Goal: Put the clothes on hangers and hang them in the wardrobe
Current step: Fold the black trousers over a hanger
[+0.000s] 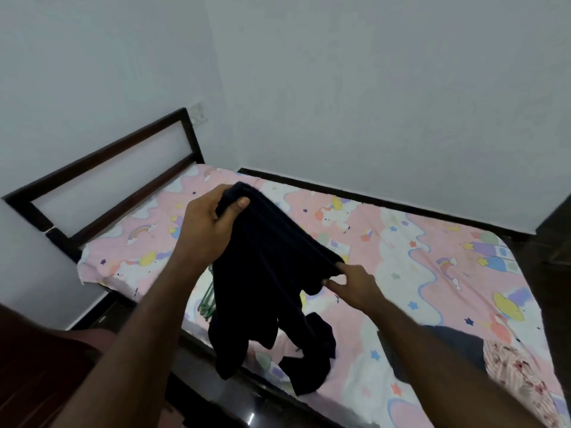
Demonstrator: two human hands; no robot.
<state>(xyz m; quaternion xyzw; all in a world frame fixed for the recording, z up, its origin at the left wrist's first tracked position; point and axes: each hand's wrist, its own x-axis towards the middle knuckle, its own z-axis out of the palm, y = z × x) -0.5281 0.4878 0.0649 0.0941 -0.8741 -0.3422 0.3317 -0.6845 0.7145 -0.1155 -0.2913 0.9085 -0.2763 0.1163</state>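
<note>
In the centre of the frame we hold up a dark navy garment (268,267) above the near edge of the bed, its lower folds drooping down onto the sheet. Our left hand (210,227) grips its upper end, fingers and thumb curled round the bunched cloth. Lower and to the right, our right hand (352,284) pinches the garment's edge between thumb and forefinger, the other fingers loosely bent. Just behind the hanging cloth, left of centre, we see green hangers (206,301) lying on the pink cartoon-print bedsheet (432,257). At the lower right a grey garment (457,344) and a floral cloth (519,375) lie on the sheet. A dark bed frame (102,168) stands against pale walls in the upper left.
</note>
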